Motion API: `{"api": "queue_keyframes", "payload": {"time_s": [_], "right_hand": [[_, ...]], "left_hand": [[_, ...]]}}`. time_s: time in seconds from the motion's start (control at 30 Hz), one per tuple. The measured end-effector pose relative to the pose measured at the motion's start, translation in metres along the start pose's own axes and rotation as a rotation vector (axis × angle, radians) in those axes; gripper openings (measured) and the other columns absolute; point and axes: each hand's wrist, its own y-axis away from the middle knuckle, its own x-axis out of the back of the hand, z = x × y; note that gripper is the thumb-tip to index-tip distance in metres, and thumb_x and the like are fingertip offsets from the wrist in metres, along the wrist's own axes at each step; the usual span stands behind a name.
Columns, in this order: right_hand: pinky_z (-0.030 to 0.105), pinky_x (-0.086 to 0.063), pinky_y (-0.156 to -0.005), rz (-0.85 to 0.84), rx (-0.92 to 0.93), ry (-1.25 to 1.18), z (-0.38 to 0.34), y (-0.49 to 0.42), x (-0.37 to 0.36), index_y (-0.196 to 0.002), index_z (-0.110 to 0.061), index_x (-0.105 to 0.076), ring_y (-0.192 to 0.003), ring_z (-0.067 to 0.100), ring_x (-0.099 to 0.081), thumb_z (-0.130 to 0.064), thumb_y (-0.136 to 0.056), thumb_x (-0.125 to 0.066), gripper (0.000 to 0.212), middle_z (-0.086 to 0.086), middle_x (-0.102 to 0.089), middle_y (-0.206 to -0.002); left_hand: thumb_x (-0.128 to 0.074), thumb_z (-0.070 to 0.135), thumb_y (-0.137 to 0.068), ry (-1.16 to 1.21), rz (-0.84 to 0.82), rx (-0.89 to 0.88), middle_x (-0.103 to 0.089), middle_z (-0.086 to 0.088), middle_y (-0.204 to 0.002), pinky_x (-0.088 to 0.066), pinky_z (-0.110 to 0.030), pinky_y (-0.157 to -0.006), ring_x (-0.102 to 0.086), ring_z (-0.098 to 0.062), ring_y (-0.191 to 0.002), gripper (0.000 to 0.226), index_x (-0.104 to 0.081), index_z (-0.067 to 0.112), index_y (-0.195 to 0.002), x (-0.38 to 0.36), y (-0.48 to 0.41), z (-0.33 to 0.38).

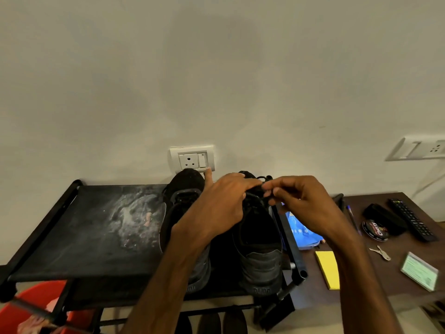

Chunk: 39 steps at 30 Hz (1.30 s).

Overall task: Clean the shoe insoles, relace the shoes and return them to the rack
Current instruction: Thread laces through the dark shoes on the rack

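Observation:
Two black shoes stand side by side, heels toward me, on the top shelf of a black shoe rack (72,237). The left shoe (183,203) sits partly under my left forearm. Over the right shoe (260,244), both hands meet near its toe end. My left hand (224,206) pinches the black lace (258,189) from the left. From the right, the fingertips of my right hand (301,203) hold the same lace. The lace ends are mostly hidden by my fingers.
The rack's fabric top has a dusty whitish stain (134,218). A brown table (409,273) at right holds a yellow sponge (328,268), a blue cloth (302,230), a polish tin (375,231), a remote (411,219), keys and a card. A wall socket (192,159) is behind. More shoes sit below.

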Motion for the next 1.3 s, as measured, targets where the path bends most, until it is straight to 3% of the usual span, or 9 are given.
{"api": "queue_keyframes", "payload": {"time_s": [0.1, 0.2, 0.33, 0.47, 0.6, 0.7, 1.0, 1.1, 1.3], "right_hand": [[0.017, -0.056, -0.072, -0.052, 0.045, 0.153, 0.001, 0.002, 0.003, -0.110, -0.019, -0.078, -0.079, 0.005, -0.073, 0.003, -0.095, -0.064, 0.030, -0.012, -0.075, -0.080], [0.018, -0.057, -0.073, 0.064, 0.099, 0.197, 0.001, 0.001, 0.003, -0.097, -0.022, -0.081, -0.074, 0.006, -0.072, 0.001, -0.084, -0.078, 0.027, -0.011, -0.075, -0.074], [0.007, -0.045, -0.068, 0.061, 0.125, 0.317, -0.003, 0.002, 0.004, -0.087, -0.030, -0.083, -0.081, 0.001, -0.067, -0.021, -0.086, -0.080, 0.010, -0.020, -0.073, -0.075], [0.026, -0.044, -0.086, 0.058, 0.102, 0.567, 0.000, 0.005, 0.012, -0.086, -0.034, -0.081, -0.114, 0.009, -0.054, -0.034, -0.088, -0.078, 0.003, -0.006, -0.065, -0.113], [0.015, -0.043, -0.067, -0.032, 0.151, 0.385, -0.006, 0.018, 0.004, -0.079, -0.026, -0.079, -0.074, -0.003, -0.066, -0.029, -0.093, -0.074, 0.015, -0.013, -0.075, -0.078], [0.029, -0.050, -0.069, -0.026, 0.255, 0.243, -0.011, 0.022, -0.008, -0.075, -0.025, -0.073, -0.062, 0.010, -0.067, -0.030, -0.094, -0.073, 0.019, -0.008, -0.071, -0.063], [0.045, -0.060, -0.079, 0.088, 0.273, 0.027, -0.016, 0.003, -0.016, -0.089, -0.019, -0.080, -0.079, 0.013, -0.074, -0.024, -0.098, -0.068, 0.016, -0.005, -0.077, -0.079], [0.047, -0.061, -0.078, 0.095, 0.213, -0.026, -0.012, -0.005, -0.023, -0.095, -0.016, -0.081, -0.080, 0.021, -0.074, -0.020, -0.100, -0.065, 0.017, 0.001, -0.077, -0.082], [0.042, -0.057, -0.068, 0.114, 0.132, -0.049, -0.003, -0.006, -0.032, -0.095, -0.019, -0.082, -0.073, 0.027, -0.071, -0.019, -0.100, -0.064, 0.019, 0.005, -0.076, -0.079]], "left_hand": [[-0.050, 0.005, -0.102, 0.071, -0.029, -0.073, -0.065, 0.001, -0.125, -0.024, -0.055, -0.122, -0.056, -0.017, -0.120, 0.051, -0.049, 0.031, -0.145, -0.007, -0.007, -0.001], [-0.048, 0.014, -0.106, 0.094, -0.053, -0.083, -0.059, -0.004, -0.117, -0.047, -0.039, -0.097, -0.056, -0.018, -0.105, 0.037, -0.057, 0.023, -0.141, -0.010, -0.011, 0.001], [-0.045, 0.017, -0.106, 0.134, 0.065, -0.075, -0.055, -0.001, -0.111, -0.047, -0.034, -0.094, -0.055, -0.014, -0.101, 0.027, -0.067, 0.021, -0.121, -0.009, -0.011, -0.001], [-0.052, 0.026, -0.099, 0.176, 0.206, -0.016, -0.064, 0.014, -0.084, -0.053, -0.031, -0.082, -0.060, -0.004, -0.081, 0.019, -0.071, 0.025, -0.095, -0.002, -0.004, 0.001], [-0.064, 0.039, -0.093, 0.153, 0.215, 0.057, -0.055, 0.021, -0.053, -0.048, -0.022, -0.064, -0.057, 0.003, -0.056, 0.022, -0.075, 0.027, -0.080, 0.002, -0.005, -0.001], [-0.069, 0.037, -0.092, 0.272, 0.198, 0.095, -0.053, 0.027, -0.045, -0.046, -0.022, -0.062, -0.055, 0.005, -0.050, 0.023, -0.077, 0.028, -0.072, 0.002, -0.008, -0.006], [-0.060, 0.020, -0.095, 0.437, 0.167, 0.123, -0.052, 0.011, -0.041, -0.037, -0.027, -0.053, -0.044, -0.007, -0.038, 0.047, -0.060, 0.024, -0.048, 0.007, -0.009, 0.001], [-0.068, 0.029, -0.084, 0.430, 0.162, 0.075, -0.062, 0.017, -0.051, -0.057, -0.035, -0.062, -0.059, -0.010, -0.048, 0.023, -0.070, 0.028, -0.062, 0.004, 0.000, -0.003], [-0.069, 0.039, -0.075, 0.119, 0.445, 0.001, -0.049, 0.014, -0.045, -0.056, -0.032, -0.066, -0.051, -0.007, -0.049, 0.013, -0.073, 0.028, -0.074, -0.008, 0.007, 0.002]]}}
